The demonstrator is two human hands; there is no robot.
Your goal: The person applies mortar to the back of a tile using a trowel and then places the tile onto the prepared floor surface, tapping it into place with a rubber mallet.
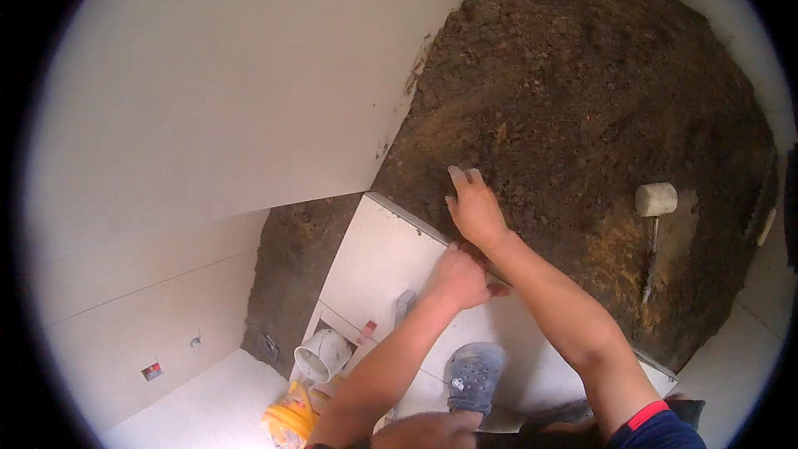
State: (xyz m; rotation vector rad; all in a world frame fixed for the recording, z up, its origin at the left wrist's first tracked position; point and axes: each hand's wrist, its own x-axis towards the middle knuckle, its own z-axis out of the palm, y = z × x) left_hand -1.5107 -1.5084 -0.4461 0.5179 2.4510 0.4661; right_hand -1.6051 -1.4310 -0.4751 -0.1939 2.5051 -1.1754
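Note:
My left hand (460, 278) is at the long edge of a white floor tile (378, 254), its fingers curled and its thumb pointing right. What those fingers grip, if anything, is hidden. Just beyond it, my right hand (476, 209) reaches over the dark, rough mortar bed (573, 108) with fingers stretched out and nothing in them. The right wrist crosses close above the left fingers. A mallet (657, 199) with a pale head lies on the mortar to the right, its handle toward me.
A grey clog (475, 376) on my foot rests on the tiles. To the left stand a white bucket (322, 356) and a yellow container (291, 417); a small reddish piece (366, 332) lies nearby. A large pale wall (233, 75) bounds the upper left.

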